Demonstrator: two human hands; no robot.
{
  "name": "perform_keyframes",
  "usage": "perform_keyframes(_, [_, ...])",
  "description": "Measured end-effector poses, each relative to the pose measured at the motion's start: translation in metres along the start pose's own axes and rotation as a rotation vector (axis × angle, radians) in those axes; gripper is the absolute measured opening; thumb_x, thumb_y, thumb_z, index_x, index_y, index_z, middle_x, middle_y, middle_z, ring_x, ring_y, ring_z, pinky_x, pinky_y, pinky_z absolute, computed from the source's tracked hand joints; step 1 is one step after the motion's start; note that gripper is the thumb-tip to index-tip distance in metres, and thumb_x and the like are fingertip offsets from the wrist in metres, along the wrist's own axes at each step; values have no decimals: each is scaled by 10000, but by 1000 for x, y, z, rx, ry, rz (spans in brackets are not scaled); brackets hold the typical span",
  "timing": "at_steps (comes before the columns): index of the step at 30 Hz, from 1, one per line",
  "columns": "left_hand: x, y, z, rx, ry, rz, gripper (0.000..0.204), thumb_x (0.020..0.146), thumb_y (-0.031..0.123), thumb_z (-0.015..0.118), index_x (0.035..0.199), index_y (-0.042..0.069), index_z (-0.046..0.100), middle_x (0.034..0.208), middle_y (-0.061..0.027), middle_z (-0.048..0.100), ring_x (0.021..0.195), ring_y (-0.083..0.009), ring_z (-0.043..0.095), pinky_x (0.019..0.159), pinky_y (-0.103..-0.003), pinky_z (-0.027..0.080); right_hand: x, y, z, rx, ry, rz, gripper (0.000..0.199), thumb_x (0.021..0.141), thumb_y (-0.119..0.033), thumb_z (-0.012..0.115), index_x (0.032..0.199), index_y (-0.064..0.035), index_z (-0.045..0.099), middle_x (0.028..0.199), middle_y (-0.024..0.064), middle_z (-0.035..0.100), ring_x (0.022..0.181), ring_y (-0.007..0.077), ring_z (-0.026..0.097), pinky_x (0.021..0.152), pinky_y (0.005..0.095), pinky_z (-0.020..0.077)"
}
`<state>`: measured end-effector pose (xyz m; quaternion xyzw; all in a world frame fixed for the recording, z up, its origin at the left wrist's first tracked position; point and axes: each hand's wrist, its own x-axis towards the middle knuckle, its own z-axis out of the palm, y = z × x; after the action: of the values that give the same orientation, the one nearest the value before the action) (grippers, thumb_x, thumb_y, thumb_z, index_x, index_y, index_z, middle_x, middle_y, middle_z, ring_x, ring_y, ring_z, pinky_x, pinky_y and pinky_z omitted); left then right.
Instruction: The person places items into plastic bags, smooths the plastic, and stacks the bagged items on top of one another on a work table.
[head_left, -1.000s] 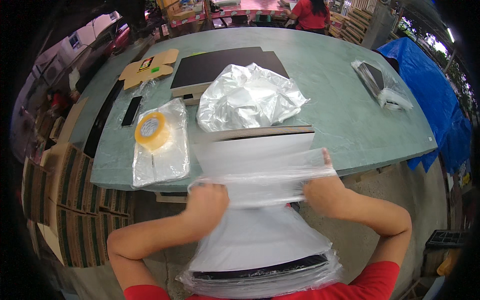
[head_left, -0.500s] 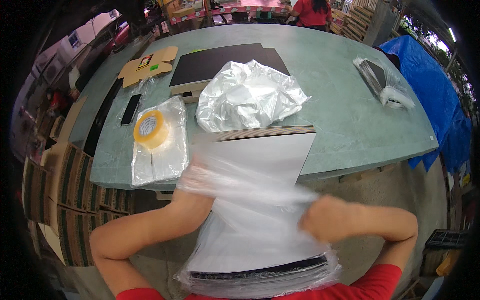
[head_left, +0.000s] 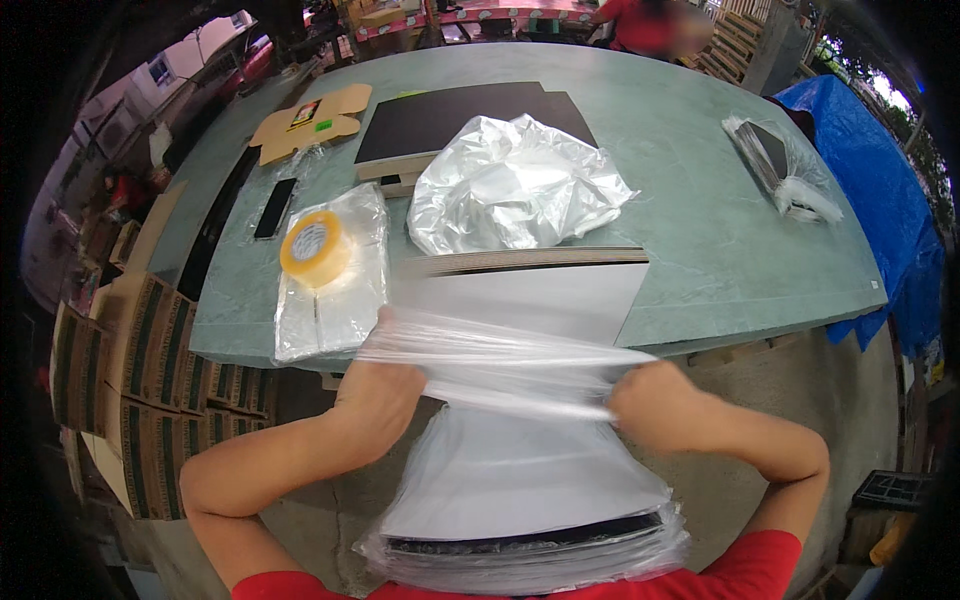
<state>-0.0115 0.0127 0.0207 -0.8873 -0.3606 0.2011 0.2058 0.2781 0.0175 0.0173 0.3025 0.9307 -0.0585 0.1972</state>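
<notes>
A stack of white-topped boards (head_left: pixel 580 285) rests with its far end on the table edge and its near end by my body. A clear plastic bag (head_left: pixel 510 370) is pulled taut across its middle. My left hand (head_left: pixel 385 395) is closed on the bag's left side, and my right hand (head_left: pixel 655 405) grips the right side, slightly blurred. Around the near end, more clear plastic (head_left: pixel 600 560) lies in loose folds. Beyond the stack sits a crumpled silvery-clear plastic heap (head_left: pixel 510 190). To the left, a yellowish tape roll (head_left: pixel 345 250) lies on flat clear plastic bags (head_left: pixel 345 320).
On the green table (head_left: pixel 720 270) are black boards (head_left: pixel 450 120), a flattened brown carton (head_left: pixel 310 122), a black phone (head_left: pixel 275 208) and a wrapped bundle (head_left: pixel 785 170). Cartons (head_left: pixel 150 390) stand at left, a blue tarp (head_left: pixel 880 200) at right. A person in red (head_left: pixel 640 25) is at the far side.
Both hands have drawn the bag tighter and straighter across the stack. My right hand has shifted slightly up. The whole view has shifted a little, with table things now further right.
</notes>
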Motion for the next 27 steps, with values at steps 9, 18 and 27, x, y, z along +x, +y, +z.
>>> perform_keyframes(9, [-32,-23,-16,-1318,744,-975,172,780,162,567,743,2,515,756,-85,513,705,-147,516,581,-298,408,7,29,12,548,1092,358,447,557,-42,593,996,-51,511,839,109,537,754,249,548,651,344,445])
perform_keyframes(18, [6,-5,55,-726,736,-622,411,743,-36,508,1134,93,515,1045,-120,465,881,-224,482,742,-305,422,9,38,25,255,1074,447,553,501,117,512,1011,-83,583,1038,128,501,947,272,488,766,339,405])
perform_keyframes(27, [-24,-8,111,-2565,251,-79,326,655,13,634,964,-39,545,764,-74,597,671,-114,559,621,-190,434,-9,56,73,1992,390,30,189,647,69,489,799,19,589,798,78,595,699,107,568,648,215,448])
